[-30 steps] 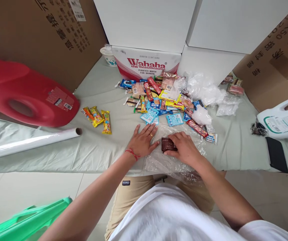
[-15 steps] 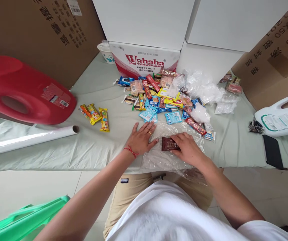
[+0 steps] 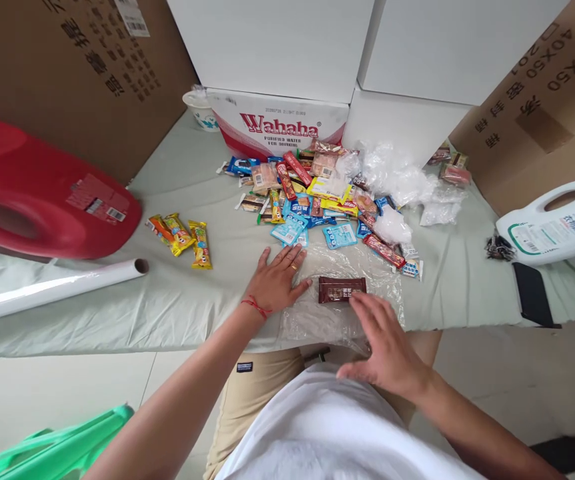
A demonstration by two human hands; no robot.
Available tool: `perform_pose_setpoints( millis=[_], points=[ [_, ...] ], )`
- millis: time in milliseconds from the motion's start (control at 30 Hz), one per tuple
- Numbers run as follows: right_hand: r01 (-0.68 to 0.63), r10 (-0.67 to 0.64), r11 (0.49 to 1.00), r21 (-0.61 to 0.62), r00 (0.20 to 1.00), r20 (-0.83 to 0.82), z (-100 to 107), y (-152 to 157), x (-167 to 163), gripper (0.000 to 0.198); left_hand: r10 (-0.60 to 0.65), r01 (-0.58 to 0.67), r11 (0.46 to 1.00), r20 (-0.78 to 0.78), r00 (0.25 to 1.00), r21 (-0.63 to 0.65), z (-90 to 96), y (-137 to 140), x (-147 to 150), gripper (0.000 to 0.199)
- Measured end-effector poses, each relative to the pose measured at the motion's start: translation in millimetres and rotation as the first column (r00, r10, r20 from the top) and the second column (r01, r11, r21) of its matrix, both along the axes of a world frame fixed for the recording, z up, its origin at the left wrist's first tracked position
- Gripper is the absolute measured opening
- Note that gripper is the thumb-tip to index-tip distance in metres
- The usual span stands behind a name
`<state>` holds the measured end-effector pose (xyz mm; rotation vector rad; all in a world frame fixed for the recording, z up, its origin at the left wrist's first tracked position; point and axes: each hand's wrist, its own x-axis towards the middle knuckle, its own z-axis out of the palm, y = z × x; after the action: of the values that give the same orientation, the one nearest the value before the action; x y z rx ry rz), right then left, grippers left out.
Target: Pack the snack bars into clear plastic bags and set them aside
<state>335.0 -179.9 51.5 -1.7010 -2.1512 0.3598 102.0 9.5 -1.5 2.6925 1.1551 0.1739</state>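
A dark brown snack packet (image 3: 335, 289) lies flat on a sheet of clear plastic film (image 3: 312, 320) near the table's front edge. My left hand (image 3: 275, 279) rests palm down with fingers spread, over the cloth and the film's left edge, left of the packet. My right hand (image 3: 382, 343) is raised at the packet's lower right, thumb and fingers apart, holding nothing. Beyond the hands lies a heap of wrapped snacks, with a blue packet (image 3: 340, 235) and a red bar (image 3: 383, 251) at its near side.
Yellow snack bars (image 3: 200, 245) lie at left, near a white film roll (image 3: 57, 291) and a red jug (image 3: 42, 193). Crumpled clear plastic (image 3: 392, 173) and a Wahaha box (image 3: 282, 123) stand behind. A white bottle (image 3: 557, 223) and black phone (image 3: 532, 293) are at right.
My right hand has let go of the brown packet and drawn back toward my body, opening. The packet stays on the film. My left hand keeps its place; the whole view has shifted slightly.
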Motion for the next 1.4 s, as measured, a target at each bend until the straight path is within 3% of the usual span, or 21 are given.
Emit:
perform_pose_setpoints(
  millis=[33, 133, 167, 300, 433, 567, 667, 733, 767, 800, 833, 900, 933, 967, 1033, 1100, 1200, 1300, 1400],
  points=[
    [0.019, -0.019, 1.0, -0.009, 0.999, 0.037, -7, -9, -4, 0.091, 0.003, -0.003, 1.0, 0.001, 1.0, 0.003, 0.0, 0, 0, 0.07],
    [0.09, -0.09, 0.996, 0.01, 0.994, 0.067, -23, -23, -10, 0.037, 0.006, -0.006, 1.0, 0.005, 1.0, 0.009, -0.1, 0, 0, 0.07],
    [0.091, -0.092, 0.996, 0.017, 0.995, 0.05, -23, -22, -9, 0.03, 0.004, -0.004, 1.0, 0.005, 1.0, 0.01, 0.0, 0, 0, 0.07],
    [-0.009, 0.008, 0.999, -0.045, 1.0, -0.019, 6, 12, 4, 0.028, 0.005, -0.005, 1.0, 0.001, 1.0, 0.007, 1.2, -1, 0, 0.07],
    [-0.07, 0.101, 0.969, -0.235, 0.988, 0.12, 41, 71, 16, 0.028, 0.007, -0.007, 1.0, 0.015, 1.0, -0.025, 1.0, 0, -1, 0.068],
    [-0.059, 0.157, 0.934, -0.353, 0.953, 0.259, 46, 123, 19, 0.021, 0.03, -0.017, 0.996, 0.141, 0.99, -0.092, 3.1, 10, -12, 0.059],
    [-0.082, 0.199, 0.9, -0.428, 0.952, 0.234, 36, 146, 20, 0.015, 0.129, -0.161, 0.986, 0.42, 0.898, 0.042, 13.5, 4, -33, 0.046],
    [-0.089, 0.197, 0.88, -0.466, 0.962, 0.187, 31, 153, 23, 0.015, 0.134, -0.336, 0.919, 0.636, 0.76, 0.208, 23.5, -20, -47, 0.034],
    [-0.094, 0.192, 0.875, -0.476, 0.968, 0.162, 29, 155, 24, 0.015, 0.071, -0.395, 0.869, 0.716, 0.694, 0.297, 28.0, -39, -52, 0.033],
    [-0.101, 0.189, 0.871, -0.48, 0.972, 0.138, 28, 156, 25, 0.015, 0.025, -0.395, 0.857, 0.737, 0.676, 0.332, 31.4, -61, -54, 0.036],
    [-0.111, 0.189, 0.869, -0.482, 0.975, 0.116, 27, 157, 27, 0.016, -0.036, -0.314, 0.887, 0.728, 0.685, 0.339, 33.2, -84, -53, 0.04],
    [-0.135, 0.197, 0.865, -0.484, 0.977, 0.079, 26, 158, 28, 0.016, -0.109, -0.024, 0.983, 0.686, 0.72, 0.182, 31.9, -130, -40, 0.045],
    [-0.144, 0.199, 0.86, -0.49, 0.978, 0.062, 25, 159, 28, 0.016, -0.2, 0.122, 0.979, 0.677, 0.708, 0.162, 29.2, -148, -29, 0.041],
    [-0.147, 0.196, 0.856, -0.496, 0.98, 0.047, 24, 159, 28, 0.016, -0.356, 0.287, 0.934, 0.612, 0.707, 0.211, 25.7, -160, -16, 0.039],
    [-0.147, 0.185, 0.854, -0.499, 0.982, 0.027, 24, 159, 27, 0.016, -0.462, 0.387, 0.887, 0.461, 0.758, 0.253, 19.1, -167, 11, 0.041],
    [-0.145, 0.182, 0.858, -0.493, 0.983, 0.028, 24, 159, 26, 0.016, -0.368, 0.308, 0.926, 0.343, 0.864, 0.217, 16.5, -155, 33, 0.046],
    [-0.155, 0.188, 0.855, -0.496, 0.982, 0.016, 25, 159, 29, 0.017, -0.065, 0.022, 0.988, 0.279, 0.958, 0.154, 20.6, -124, 44, 0.048],
    [-0.168, 0.181, 0.848, -0.502, 0.983, -0.024, 23, 159, 34, 0.018, 0.147, -0.189, 0.972, 0.26, 0.954, 0.142, 25.3, -91, 32, 0.047],
    [-0.191, 0.182, 0.847, -0.496, 0.981, -0.066, 18, 160, 37, 0.02, 0.34, -0.389, 0.911, 0.283, 0.897, 0.139, 23.7, -58, 4, 0.043]
  ],
)
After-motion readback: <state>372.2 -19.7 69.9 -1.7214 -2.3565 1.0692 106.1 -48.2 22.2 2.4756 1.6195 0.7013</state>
